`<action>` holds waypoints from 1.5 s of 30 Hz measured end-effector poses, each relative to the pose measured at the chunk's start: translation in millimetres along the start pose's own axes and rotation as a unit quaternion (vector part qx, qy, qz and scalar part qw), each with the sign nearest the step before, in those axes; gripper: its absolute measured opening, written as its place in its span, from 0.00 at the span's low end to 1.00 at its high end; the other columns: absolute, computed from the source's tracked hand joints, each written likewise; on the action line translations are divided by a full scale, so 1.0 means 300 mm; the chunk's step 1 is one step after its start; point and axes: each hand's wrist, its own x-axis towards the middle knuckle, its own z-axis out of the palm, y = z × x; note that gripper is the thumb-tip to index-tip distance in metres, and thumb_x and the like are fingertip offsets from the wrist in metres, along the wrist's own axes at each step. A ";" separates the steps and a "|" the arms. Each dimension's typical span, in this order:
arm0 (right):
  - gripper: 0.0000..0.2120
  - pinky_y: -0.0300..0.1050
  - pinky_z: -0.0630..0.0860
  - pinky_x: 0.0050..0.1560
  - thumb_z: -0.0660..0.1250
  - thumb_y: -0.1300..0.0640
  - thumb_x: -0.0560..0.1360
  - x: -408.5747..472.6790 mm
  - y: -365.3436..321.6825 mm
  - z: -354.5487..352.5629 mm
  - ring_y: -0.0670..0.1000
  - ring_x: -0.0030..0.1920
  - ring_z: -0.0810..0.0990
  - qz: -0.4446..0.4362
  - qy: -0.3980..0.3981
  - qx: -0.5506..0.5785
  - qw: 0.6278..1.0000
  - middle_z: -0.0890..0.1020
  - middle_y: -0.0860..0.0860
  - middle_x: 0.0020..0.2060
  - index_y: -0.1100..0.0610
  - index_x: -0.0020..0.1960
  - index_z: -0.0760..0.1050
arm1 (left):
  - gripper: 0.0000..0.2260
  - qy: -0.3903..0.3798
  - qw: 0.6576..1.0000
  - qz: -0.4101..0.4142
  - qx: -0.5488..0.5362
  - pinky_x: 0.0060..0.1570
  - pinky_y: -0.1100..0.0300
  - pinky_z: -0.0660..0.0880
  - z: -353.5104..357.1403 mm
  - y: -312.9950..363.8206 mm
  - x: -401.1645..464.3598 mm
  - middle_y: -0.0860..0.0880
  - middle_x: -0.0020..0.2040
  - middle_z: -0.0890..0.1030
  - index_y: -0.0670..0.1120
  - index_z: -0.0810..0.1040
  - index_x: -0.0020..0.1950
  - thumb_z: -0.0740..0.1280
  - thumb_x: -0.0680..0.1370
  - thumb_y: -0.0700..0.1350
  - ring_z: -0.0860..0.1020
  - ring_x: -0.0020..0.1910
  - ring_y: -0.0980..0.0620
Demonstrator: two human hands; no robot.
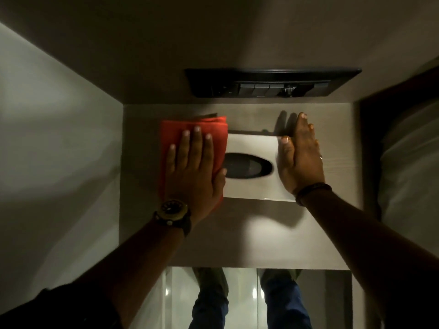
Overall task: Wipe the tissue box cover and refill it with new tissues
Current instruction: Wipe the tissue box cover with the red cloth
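A white tissue box cover (251, 186) with a dark oval slot (247, 166) lies flat on a small wooden shelf (237, 233). A folded red cloth (173, 131) covers the cover's left end. My left hand (192, 172) presses flat on the cloth with straight fingers, its thumb at the slot's left edge. At the cover's right end, my right hand (299, 157) stands on edge with straight fingers, braced against the cover's side. The slot looks dark, and I see no tissues in it.
A black switch panel (273, 83) is set in the wall just behind the shelf. Walls close the shelf in at left and back. A white pillow or bedding (408, 162) lies to the right. Below the shelf's front edge are a glossy floor and my legs (280, 305).
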 end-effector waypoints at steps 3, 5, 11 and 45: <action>0.30 0.56 0.51 0.77 0.48 0.46 0.80 0.003 0.008 0.004 0.55 0.78 0.50 -0.003 0.009 -0.007 1.000 0.55 0.54 0.78 0.57 0.79 0.49 | 0.32 -0.012 1.000 -0.014 -0.016 0.74 0.39 0.51 0.007 0.070 0.016 0.38 0.78 0.55 0.39 0.55 0.78 0.50 0.80 0.59 0.52 0.78 0.38; 0.30 0.56 0.51 0.77 0.47 0.46 0.80 0.003 0.011 0.013 0.54 0.78 0.50 -0.003 0.012 -0.011 1.000 0.55 0.54 0.79 0.56 0.79 0.49 | 0.32 -0.015 0.999 0.014 -0.028 0.74 0.39 0.51 0.009 0.129 0.020 0.38 0.78 0.55 0.40 0.55 0.78 0.52 0.80 0.58 0.51 0.78 0.39; 0.30 0.57 0.52 0.77 0.45 0.43 0.81 0.011 0.039 0.024 0.53 0.78 0.51 -0.005 0.029 -0.040 0.999 0.55 0.52 0.79 0.53 0.79 0.48 | 0.31 -0.037 0.996 0.020 -0.081 0.75 0.41 0.51 -0.020 0.263 0.044 0.40 0.78 0.55 0.40 0.55 0.78 0.47 0.81 0.59 0.51 0.78 0.40; 0.41 0.62 0.50 0.76 0.48 0.31 0.77 -0.125 -0.113 0.056 0.61 0.78 0.47 0.069 0.055 -0.205 0.975 0.48 0.57 0.79 0.57 0.79 0.44 | 0.28 -0.057 0.993 -0.018 -0.105 0.75 0.40 0.50 0.004 -0.194 0.077 0.42 0.80 0.53 0.44 0.50 0.79 0.45 0.81 0.56 0.50 0.78 0.39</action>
